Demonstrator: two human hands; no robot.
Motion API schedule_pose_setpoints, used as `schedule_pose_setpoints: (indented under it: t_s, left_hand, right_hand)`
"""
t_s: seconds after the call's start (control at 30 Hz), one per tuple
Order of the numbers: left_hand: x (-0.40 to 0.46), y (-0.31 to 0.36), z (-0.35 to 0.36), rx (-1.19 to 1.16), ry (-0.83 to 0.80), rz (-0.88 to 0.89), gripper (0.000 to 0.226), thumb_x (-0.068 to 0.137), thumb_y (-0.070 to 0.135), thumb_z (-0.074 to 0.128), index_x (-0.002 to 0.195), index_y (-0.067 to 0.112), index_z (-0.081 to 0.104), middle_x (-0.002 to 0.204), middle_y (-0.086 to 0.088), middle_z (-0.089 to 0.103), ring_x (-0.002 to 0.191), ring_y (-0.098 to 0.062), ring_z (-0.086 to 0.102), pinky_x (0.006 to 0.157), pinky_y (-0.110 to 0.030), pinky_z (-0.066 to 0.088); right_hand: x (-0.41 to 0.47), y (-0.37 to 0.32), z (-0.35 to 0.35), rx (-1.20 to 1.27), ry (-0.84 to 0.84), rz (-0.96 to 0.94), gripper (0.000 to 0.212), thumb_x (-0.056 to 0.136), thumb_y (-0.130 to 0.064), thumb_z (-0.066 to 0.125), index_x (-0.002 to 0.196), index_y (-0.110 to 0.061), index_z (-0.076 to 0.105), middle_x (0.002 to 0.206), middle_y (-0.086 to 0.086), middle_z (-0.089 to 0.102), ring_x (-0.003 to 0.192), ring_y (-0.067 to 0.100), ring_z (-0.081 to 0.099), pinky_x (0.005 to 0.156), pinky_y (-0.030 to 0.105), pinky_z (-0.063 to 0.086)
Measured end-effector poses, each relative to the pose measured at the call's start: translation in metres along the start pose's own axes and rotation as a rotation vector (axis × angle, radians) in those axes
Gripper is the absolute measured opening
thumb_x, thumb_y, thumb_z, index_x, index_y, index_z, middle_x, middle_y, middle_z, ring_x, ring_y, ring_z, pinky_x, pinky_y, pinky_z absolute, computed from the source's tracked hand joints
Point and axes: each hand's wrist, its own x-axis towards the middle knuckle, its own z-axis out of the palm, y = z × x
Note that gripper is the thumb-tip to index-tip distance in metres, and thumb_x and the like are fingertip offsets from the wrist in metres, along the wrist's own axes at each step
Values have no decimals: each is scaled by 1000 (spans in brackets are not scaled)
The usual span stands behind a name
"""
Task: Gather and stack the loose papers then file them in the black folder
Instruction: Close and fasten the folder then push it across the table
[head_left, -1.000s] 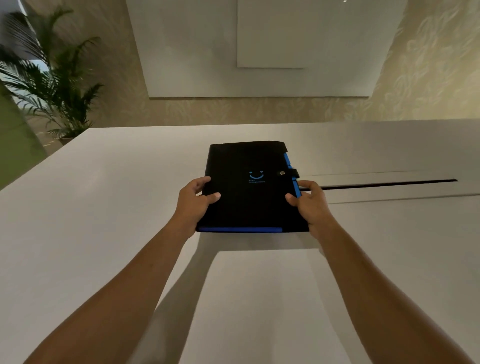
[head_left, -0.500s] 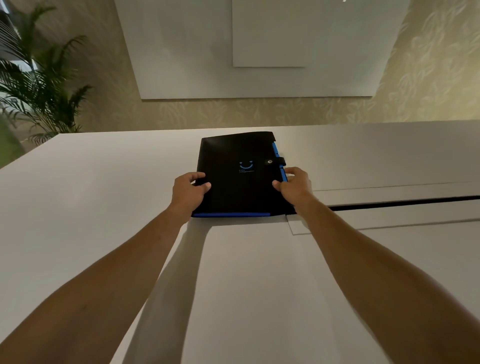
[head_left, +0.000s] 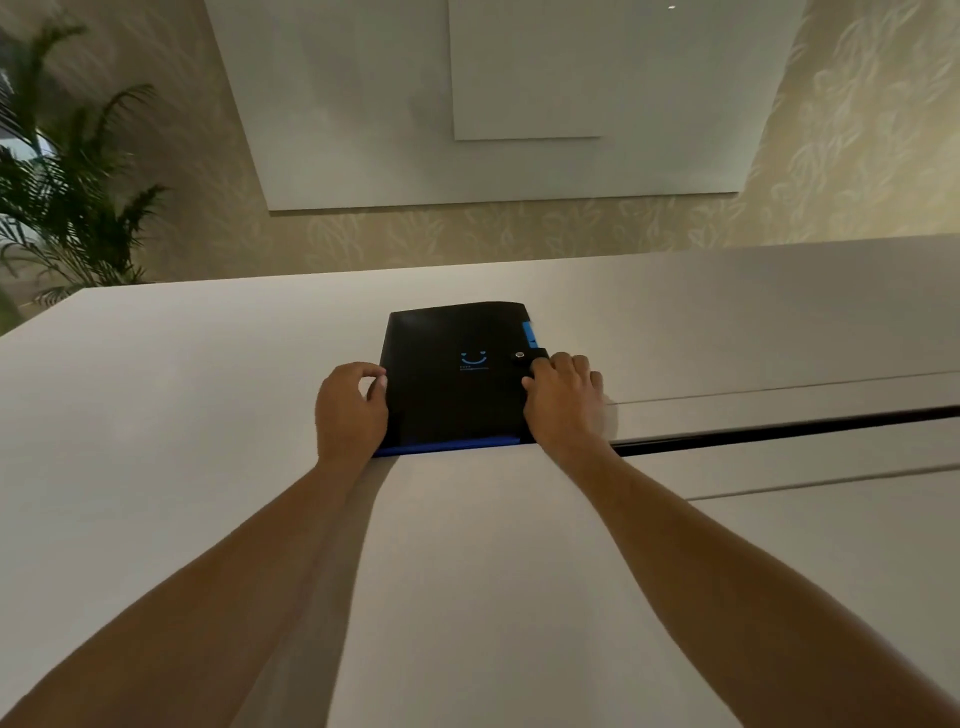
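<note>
Lies flat on the table, far from the near edge: the folder. Sits at its left side, the left hand; at its right side, by the strap, the right hand. Runs off to the right from the folder, a slot in the table. Stands behind the table on the far left, a plant. Hangs on the wall behind, a board.

My black folder bears a blue smile-shaped logo; the tiny blue lettering under it is too small to read.
</note>
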Motion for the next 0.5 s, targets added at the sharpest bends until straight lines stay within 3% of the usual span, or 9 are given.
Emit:
schedule_pose_setpoints:
  t_s: [0.1,0.2,0.3,0.37,0.43,0.5]
  left_hand:
    - [-14,2,-9,114,7,133,14,92,20,60,90,9,68,92,-8,68,86,-22,58,79,-35,44]
    - [-32,10,-15,270,-124,309,17,89,27,61,78,14,65,80,-2,63,76,-17,52,69,-32,39]
    - [-47,11,-18,317,-242,332,20,91,34,57,90,16,66,90,0,64,84,-17,55,75,-32,44]
    - [-52,10,-21,258,-254,270,21,93,32,56,99,15,67,97,-2,66,89,-17,58,82,-35,48]
    - [-56,10,-22,249,-298,227,27,93,33,56,110,15,66,108,-4,67,97,-19,59,91,-38,48]
    - [-59,8,-21,299,-367,195,38,94,35,52,126,16,60,126,-3,63,118,-21,54,106,-44,37]
  right_hand:
    - [-15,-16,-9,54,80,-126,14,97,-21,55,98,-10,64,96,10,66,91,25,59,80,37,46]
    - [-42,-33,-8,94,-9,-198,22,99,-31,48,92,-15,61,89,4,62,84,19,59,78,35,51]
    - [-61,-37,0,96,-134,-147,34,103,-40,38,113,-16,61,111,4,63,105,21,58,96,40,48]
    - [-67,-36,3,102,-189,-125,44,104,-42,33,129,-14,56,129,7,61,124,24,53,110,44,38]
    - [-66,-34,4,91,-264,-120,52,105,-44,27,144,-13,43,148,8,49,141,26,38,118,48,24]
    - [-64,-33,6,83,-318,-120,57,105,-44,23,153,-14,28,160,7,33,150,25,23,121,50,15]
